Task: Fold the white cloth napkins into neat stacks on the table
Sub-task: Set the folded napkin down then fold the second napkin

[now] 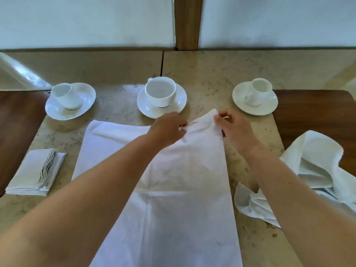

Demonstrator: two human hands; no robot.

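Observation:
A large white cloth napkin (pixel 173 189) lies spread on the marble table (pixel 212 78), reaching down past the frame's lower edge. Its far right corner is lifted. My left hand (pixel 167 130) pinches the cloth just left of that corner. My right hand (pixel 234 130) pinches the raised edge on the right side. A stack of folded white napkins (pixel 28 174) sits at the left. A crumpled white napkin (pixel 312 170) lies at the right, partly hidden by my right forearm.
Three white cups on saucers stand in a row beyond the cloth: a left cup (pixel 67 97), a middle cup (pixel 160 93), a right cup (pixel 258 91). Dark wooden surfaces (pixel 317 112) flank the marble. A pale wall with a wooden post (pixel 187 22) is behind.

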